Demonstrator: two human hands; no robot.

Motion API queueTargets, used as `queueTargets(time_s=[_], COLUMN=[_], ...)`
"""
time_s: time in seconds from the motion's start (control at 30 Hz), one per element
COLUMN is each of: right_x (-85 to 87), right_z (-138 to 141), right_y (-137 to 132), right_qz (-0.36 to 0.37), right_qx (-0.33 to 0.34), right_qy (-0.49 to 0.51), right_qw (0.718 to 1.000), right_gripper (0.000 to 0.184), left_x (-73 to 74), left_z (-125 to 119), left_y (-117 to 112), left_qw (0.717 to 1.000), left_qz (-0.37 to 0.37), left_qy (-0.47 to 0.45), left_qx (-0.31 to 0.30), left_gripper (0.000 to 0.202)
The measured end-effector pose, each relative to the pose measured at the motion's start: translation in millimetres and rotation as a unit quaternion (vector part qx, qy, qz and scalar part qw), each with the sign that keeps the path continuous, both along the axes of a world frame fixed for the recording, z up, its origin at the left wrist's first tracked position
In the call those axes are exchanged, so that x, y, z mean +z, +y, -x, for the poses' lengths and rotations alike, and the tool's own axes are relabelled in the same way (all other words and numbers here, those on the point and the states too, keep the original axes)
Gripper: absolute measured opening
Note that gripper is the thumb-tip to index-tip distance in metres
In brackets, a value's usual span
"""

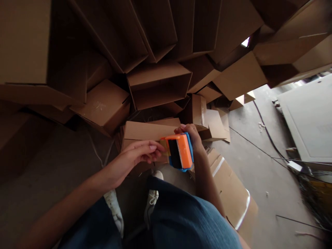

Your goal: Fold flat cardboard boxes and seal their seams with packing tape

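A large heap of open, tilted cardboard boxes [155,45] fills the far side of the scene, spreading from the far left across to the far right. To the right lies a grey concrete floor [249,145], with a white panel [308,117] leaning or lying at the right edge and a thin black cable [267,121] running across the floor toward it. A flattened cardboard sheet [230,193] lies on the floor near the right leg of the person, whose blue denim clothing [189,218] fills the near foreground, with a white sneaker [153,197] showing just beyond it. A flat cardboard panel [147,131] stands at the near edge of the heap, directly behind the hands. The orange-and-blue tape dispenser [180,152] is held in the middle of the scene, in front of that panel and above the person's feet. The right hand [190,138] is clenched around the far end of the dispenser, its fingers [181,128] wrapped over the top. The left hand [137,155] is beside it, relaxed and gripping nothing, with its fingers [153,148] loosely curved and their tips just at the dispenser's left end, where a tan strip of packing tape [164,145] shows.
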State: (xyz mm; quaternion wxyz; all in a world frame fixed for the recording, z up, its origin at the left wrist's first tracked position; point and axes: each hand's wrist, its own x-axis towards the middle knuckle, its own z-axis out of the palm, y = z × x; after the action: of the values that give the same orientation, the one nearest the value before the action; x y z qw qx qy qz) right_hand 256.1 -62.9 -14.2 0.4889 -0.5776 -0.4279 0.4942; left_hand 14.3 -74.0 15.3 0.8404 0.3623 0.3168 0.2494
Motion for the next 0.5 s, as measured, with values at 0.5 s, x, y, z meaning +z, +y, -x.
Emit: queueTargets(time_s=[0.5], right_x=[-7.1], right_z=[0.1], right_y=[-0.8], right_qz=[-0.02], right_qx=[-0.012], right_qy=[0.087], right_qw=[0.996], right_gripper=[0.069], left_x=[7.3], left_z=[-1.8], left_y=[-2.5], left_qw=[0.999], left_qz=[0.037], left_qy=[-0.019], left_qx=[0.033], left_gripper=[0.018])
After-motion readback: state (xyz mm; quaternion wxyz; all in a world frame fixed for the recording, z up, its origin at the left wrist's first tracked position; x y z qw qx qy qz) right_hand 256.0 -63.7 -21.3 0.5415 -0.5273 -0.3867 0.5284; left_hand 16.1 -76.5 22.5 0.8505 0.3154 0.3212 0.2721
